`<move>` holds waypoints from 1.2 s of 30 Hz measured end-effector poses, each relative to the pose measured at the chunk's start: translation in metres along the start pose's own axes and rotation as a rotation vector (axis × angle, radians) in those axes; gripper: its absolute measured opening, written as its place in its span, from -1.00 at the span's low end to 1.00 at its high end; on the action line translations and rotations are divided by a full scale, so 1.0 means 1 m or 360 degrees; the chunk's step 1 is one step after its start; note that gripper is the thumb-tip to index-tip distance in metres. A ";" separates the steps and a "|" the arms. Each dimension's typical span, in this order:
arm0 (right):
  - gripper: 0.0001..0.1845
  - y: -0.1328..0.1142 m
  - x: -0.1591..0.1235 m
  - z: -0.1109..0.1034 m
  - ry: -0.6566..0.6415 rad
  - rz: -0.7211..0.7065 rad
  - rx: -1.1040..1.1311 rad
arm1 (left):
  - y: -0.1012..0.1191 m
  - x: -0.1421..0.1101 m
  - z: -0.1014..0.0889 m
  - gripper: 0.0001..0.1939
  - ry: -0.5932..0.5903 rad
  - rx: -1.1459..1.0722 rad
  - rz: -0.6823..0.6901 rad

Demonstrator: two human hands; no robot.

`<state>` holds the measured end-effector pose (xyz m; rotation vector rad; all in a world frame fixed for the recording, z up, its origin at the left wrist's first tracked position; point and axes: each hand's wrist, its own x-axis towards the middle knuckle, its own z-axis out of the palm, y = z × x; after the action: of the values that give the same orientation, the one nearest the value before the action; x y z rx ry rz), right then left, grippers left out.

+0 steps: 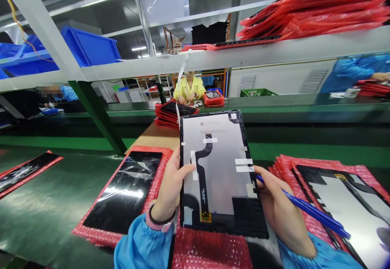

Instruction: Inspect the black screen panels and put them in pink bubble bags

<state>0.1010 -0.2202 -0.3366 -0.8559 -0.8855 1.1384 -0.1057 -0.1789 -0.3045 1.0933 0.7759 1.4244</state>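
A tablet screen panel (219, 167) is tilted up in front of me, its silver back facing me with a black flex cable and white tape strips. My left hand (173, 175) grips its left edge, thumb pressed on the back beside the cable. At the right edge my right hand (277, 204) is closed around a blue pen (313, 212) and also touches the panel's side. The pen's tip end is largely hidden by the fingers and panel. Under the panel lies red bubble wrap (210, 248).
To the left, a black screen (128, 188) rests on red bubble wrap. More panels (350, 204) in red wrap are stacked at right. A shelf beam (231, 60) crosses above, carrying red bags (313, 11) and a blue bin (91, 48). A person in yellow (189, 87) sits across.
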 end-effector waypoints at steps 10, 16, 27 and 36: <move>-0.55 -0.015 0.016 0.008 -0.0070 -0.0244 -0.0637 | 0.011 0.016 -0.003 -0.45 0.0017 0.0002 0.0191; -0.49 -0.010 0.026 0.012 -0.0152 -0.0241 -0.0647 | 0.015 0.021 -0.008 -0.51 0.0078 -0.0025 0.0181; -0.63 -0.013 0.027 0.026 0.0075 -0.0486 -0.0224 | 0.011 0.026 -0.016 -0.69 0.0279 0.0351 0.0360; -0.33 -0.014 0.034 0.021 -0.0283 0.0215 0.0118 | 0.000 0.034 -0.015 -0.56 -0.0908 0.1263 0.0987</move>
<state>0.0936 -0.1876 -0.3111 -0.7711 -0.9350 1.3732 -0.1175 -0.1435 -0.3032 2.3880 0.6005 1.1728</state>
